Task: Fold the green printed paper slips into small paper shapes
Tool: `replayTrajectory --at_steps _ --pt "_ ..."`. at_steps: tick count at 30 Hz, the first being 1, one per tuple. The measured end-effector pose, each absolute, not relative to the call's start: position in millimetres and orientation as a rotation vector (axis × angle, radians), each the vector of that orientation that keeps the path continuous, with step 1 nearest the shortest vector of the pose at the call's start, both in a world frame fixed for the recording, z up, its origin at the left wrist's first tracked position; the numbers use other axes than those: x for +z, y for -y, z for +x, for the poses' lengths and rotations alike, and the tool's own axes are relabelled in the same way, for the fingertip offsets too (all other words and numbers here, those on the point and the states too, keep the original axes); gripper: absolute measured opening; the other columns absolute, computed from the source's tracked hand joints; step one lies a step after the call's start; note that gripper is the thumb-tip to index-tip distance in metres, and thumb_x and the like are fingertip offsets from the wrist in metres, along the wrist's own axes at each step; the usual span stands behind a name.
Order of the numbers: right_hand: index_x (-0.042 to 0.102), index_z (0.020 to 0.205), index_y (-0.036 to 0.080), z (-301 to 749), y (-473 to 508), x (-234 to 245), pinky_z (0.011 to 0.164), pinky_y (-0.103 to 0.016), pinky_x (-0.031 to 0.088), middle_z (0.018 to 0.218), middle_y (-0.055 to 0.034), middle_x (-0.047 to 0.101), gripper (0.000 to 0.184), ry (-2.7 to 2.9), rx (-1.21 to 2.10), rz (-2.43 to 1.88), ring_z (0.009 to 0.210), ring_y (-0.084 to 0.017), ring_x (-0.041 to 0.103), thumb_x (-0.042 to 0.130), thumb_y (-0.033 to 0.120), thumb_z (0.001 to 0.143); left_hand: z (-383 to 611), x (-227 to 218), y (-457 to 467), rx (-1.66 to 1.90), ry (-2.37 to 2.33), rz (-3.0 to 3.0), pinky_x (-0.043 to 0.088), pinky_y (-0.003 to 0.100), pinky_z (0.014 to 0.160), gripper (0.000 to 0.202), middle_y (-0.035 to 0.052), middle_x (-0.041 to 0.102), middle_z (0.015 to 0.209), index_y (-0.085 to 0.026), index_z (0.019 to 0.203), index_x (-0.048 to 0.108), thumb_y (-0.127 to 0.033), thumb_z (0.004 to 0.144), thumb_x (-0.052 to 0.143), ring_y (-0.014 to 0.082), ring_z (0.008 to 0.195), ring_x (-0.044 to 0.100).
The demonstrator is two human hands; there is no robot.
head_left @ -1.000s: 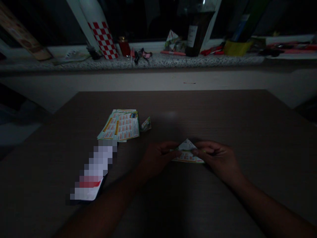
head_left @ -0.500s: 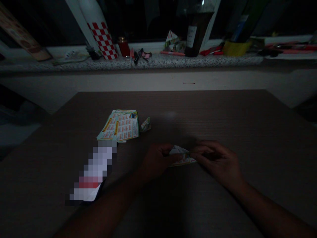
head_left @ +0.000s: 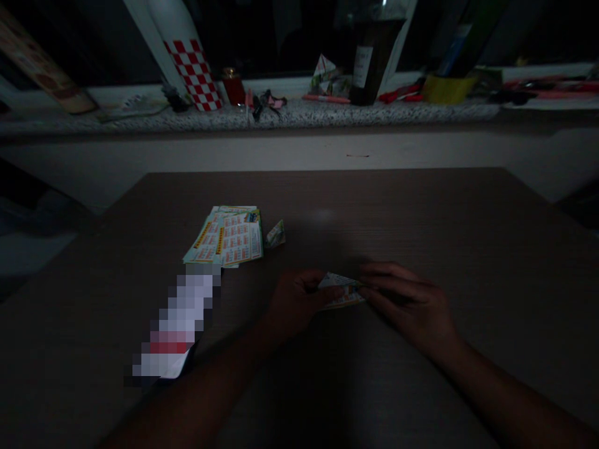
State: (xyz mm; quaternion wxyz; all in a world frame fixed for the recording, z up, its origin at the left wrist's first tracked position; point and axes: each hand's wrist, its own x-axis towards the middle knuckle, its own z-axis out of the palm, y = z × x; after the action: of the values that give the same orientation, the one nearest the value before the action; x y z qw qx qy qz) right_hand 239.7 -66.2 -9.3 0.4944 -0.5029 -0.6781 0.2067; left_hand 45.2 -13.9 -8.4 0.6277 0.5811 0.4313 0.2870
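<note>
A small folded piece of printed paper (head_left: 340, 302) lies between my two hands, just above or on the dark table. My left hand (head_left: 294, 300) grips its left part, thumb on top. At its right corner, my right hand (head_left: 414, 304) pinches the paper between thumb and fingers; the exact fingertip contact is dim. Farther off to the left lies a fanned stack of printed calendar-like sheets (head_left: 239, 242). Beside that stack stands a small folded paper shape (head_left: 276, 235).
A long blurred-out object with a white end (head_left: 175, 366) rests left of my left forearm. Behind the wood-grain table (head_left: 397, 206), a speckled stone sill (head_left: 299, 115) carries a red-checkered bottle (head_left: 196, 78), a dark labelled bottle (head_left: 372, 68), a folded paper piece (head_left: 322, 73) and a yellow container (head_left: 447, 90).
My right hand has shifted slightly left, its fingers straighter along the paper's right corner. The paper has tilted a little; my left hand keeps its hold.
</note>
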Motion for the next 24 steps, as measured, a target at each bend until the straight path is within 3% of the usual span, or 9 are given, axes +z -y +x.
replayTrajectory --at_steps 7,24 --pt "0.071 0.082 0.022 235.0 67.9 -7.4 0.063 -0.029 0.056 0.080 -0.0032 0.072 0.006 1.605 0.628 -1.226 0.072 -0.017 0.068 0.065 0.020 0.082 46.1 -6.0 15.3 0.659 -0.988 1.358 0.047 0.022 0.061 0.018 0.0024 0.073 0.076 -0.015 0.080 0.073 -0.031 0.072 0.073 0.0146 0.068 0.064" --pt "0.059 0.070 0.017 242.4 72.6 -2.4 0.049 -0.023 0.041 0.060 0.0007 0.056 0.024 1.843 0.634 -1.321 0.053 -0.011 0.053 0.052 0.027 0.091 45.2 -12.5 14.8 0.600 -0.840 1.189 0.048 0.022 0.063 0.020 0.0039 0.073 0.079 -0.014 0.083 0.073 -0.030 0.072 0.075 0.0139 0.068 0.065"
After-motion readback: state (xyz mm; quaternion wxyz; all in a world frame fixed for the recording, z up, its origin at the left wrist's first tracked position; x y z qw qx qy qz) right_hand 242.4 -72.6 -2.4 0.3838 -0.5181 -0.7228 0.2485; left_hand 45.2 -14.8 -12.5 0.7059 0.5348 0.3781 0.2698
